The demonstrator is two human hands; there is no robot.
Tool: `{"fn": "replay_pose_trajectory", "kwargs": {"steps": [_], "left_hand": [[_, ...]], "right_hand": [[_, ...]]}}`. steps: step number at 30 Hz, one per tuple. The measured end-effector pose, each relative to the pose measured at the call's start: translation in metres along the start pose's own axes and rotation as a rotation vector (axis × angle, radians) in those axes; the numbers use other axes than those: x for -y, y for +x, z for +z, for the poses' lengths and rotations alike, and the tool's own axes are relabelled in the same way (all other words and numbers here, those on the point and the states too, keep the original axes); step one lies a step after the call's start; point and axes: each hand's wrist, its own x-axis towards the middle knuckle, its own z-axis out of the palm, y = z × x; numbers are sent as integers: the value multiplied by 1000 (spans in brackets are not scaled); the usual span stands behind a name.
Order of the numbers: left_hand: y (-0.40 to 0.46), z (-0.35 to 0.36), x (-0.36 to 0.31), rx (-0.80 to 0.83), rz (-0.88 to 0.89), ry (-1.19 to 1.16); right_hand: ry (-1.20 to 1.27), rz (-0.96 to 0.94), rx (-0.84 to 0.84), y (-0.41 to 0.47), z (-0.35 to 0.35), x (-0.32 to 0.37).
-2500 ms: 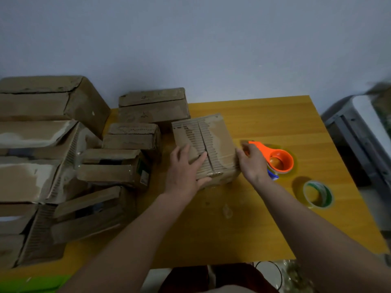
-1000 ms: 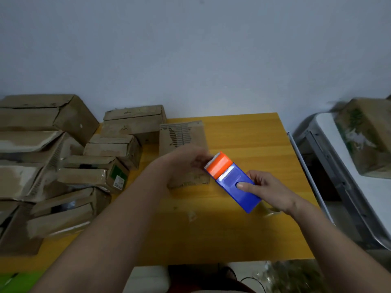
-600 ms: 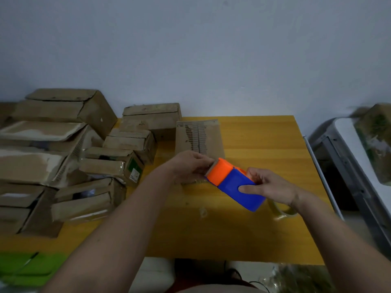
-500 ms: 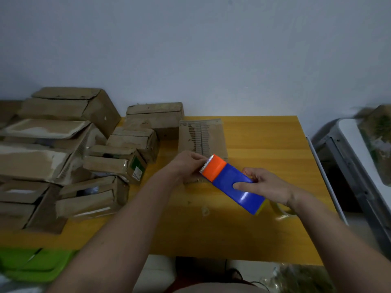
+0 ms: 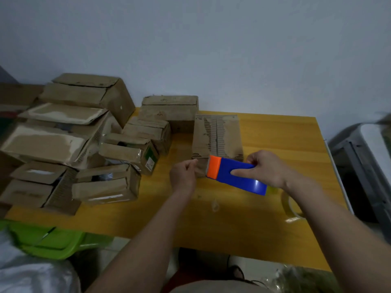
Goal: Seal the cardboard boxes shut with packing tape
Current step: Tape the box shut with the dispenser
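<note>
- Gripping the blue-and-orange tape dispenser (image 5: 237, 175), the right hand (image 5: 266, 169) curls round it.
- Left hand (image 5: 183, 175), fingers curled, pinches tape at its orange end.
- Cardboard box (image 5: 216, 136) stands on the table (image 5: 275, 140) at 12 o'clock from both hands.

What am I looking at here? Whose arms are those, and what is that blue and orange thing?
There is no machine here. A person wears a camera on their head, so you see their own two arms from above. The right hand holds a blue and orange plastic tape dispenser in its grip. The left hand seems to pinch the clear tape end beside the dispenser's orange tip. Just behind sits a brown cardboard box with a torn, ribbed top, waiting to be sealed. More worn cardboard boxes are piled on the left of the yellow wooden table. A clear roll of tape lies near the right arm.
</note>
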Motion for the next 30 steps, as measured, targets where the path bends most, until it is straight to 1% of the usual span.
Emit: {"fn": "replay_pose_trajectory", "kwargs": {"steps": [2, 6, 9, 14, 18, 20, 23, 24, 25, 26, 27, 28, 29, 30], "left_hand": [[6, 2, 4, -49, 29, 70], [23, 5, 5, -90, 41, 219], [30, 6, 5, -130, 32, 236], [43, 11, 12, -75, -33, 263], [46, 13, 15, 23, -58, 275], [51, 15, 15, 88, -129, 284], [54, 12, 25, 138, -391, 412], [51, 10, 32, 90, -350, 464], [46, 9, 38, 26, -188, 498], [39, 8, 42, -5, 48, 513], [33, 6, 44, 49, 265, 557], [31, 4, 46, 152, 413, 631], [29, 1, 44, 260, 455, 723], [31, -2, 42, 324, 436, 826]], "right_hand": [[-60, 4, -3, 9, 0, 12], [-222, 25, -40, 23, -4, 36], [-289, 56, -13, 33, -8, 55], [-407, 90, -24, 48, 1, 74], [-460, 106, -36, 58, 6, 79], [-446, 113, -28, 61, 5, 79], [-437, 135, -4, 64, 5, 77], [-438, 142, 0, 65, 5, 77], [-441, 144, 3, 66, 5, 76], [-443, 146, 8, 66, 5, 76], [-443, 149, 15, 67, 5, 76], [-437, 155, 23, 67, 4, 76], [-429, 164, 27, 67, 4, 75], [-424, 172, 23, 67, 4, 75]]}}
